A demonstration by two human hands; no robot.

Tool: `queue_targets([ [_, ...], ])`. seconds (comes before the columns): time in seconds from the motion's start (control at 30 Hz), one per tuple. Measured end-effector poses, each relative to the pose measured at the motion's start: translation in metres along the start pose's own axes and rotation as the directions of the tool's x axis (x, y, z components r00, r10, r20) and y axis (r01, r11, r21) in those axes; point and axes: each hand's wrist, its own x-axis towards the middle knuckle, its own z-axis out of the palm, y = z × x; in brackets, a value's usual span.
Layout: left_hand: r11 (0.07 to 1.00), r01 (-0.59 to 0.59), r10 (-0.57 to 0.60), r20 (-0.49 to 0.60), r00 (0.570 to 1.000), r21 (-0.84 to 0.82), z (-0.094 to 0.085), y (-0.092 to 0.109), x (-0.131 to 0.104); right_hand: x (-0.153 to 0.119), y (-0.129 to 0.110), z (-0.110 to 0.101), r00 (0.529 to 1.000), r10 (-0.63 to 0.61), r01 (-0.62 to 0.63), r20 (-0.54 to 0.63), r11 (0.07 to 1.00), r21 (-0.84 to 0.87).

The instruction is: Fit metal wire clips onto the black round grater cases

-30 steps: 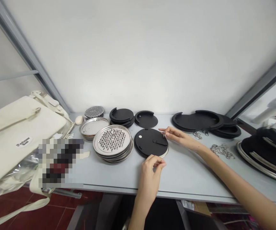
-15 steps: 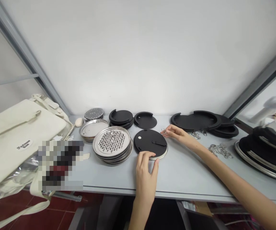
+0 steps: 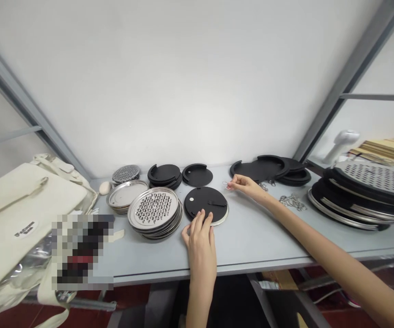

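Note:
A black disc (image 3: pixel 205 202) with a white spot and a slot lies on a silver-rimmed plate on the grey shelf. The fingers of my left hand (image 3: pixel 200 237) are apart and rest on its near edge. Right of the disc, my right hand (image 3: pixel 243 184) pinches a small metal ring (image 3: pixel 225 185) between thumb and fingertips. Left of the disc is a stack of round metal graters (image 3: pixel 155 209). More metal rings (image 3: pixel 292 201) lie in a loose pile beyond my right forearm.
Behind are black round holders (image 3: pixel 164 174), a single black holder (image 3: pixel 197 175) and larger ones (image 3: pixel 261 168). Shallow metal discs (image 3: pixel 127 193) and a small grater (image 3: pixel 126 173) sit at the left. A cream bag (image 3: pixel 29 214) covers the left end; a tall stack (image 3: pixel 354 200) stands right.
The view has turned right. My left hand has shifted onto the black disc's near edge, its fingers now spread there. My right hand still pinches the ring, now slightly off the disc's edge.

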Motion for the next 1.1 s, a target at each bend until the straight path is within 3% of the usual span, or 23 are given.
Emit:
queue_targets([
  [0.13,0.999,-0.029,0.030,-0.006,1.000,0.036,-0.001,0.004,-0.002,-0.005,-0.006,-0.004,0.992,-0.037,0.037,-0.117,0.999,0.002],
  [0.27,0.997,-0.068,0.067,0.011,0.998,0.045,-0.007,0.012,-0.007,-0.035,-0.011,0.001,0.976,-0.076,0.076,-0.203,0.997,-0.005],
  [0.43,0.993,-0.111,0.111,0.019,0.994,0.042,-0.021,0.020,-0.015,-0.096,-0.006,0.020,0.985,-0.056,0.049,-0.163,0.998,-0.048],
  [0.53,0.991,-0.133,0.132,0.036,0.991,0.024,-0.031,0.023,-0.019,-0.119,-0.002,0.025,0.988,-0.062,0.054,-0.139,0.997,-0.060],
  [0.67,0.990,-0.140,0.141,0.048,0.989,-0.024,-0.041,0.018,-0.018,-0.125,-0.005,0.026,0.974,-0.096,0.080,-0.204,0.993,-0.088],
  [0.9,0.963,-0.186,0.208,0.099,0.973,-0.193,-0.041,-0.002,0.003,-0.120,0.000,0.025,0.969,-0.142,0.122,-0.201,0.987,-0.109],
  [1.1,0.943,-0.187,0.197,0.008,0.980,-0.277,-0.023,0.017,0.005,-0.124,-0.001,0.025,0.982,-0.104,0.101,-0.159,0.995,-0.024],
])
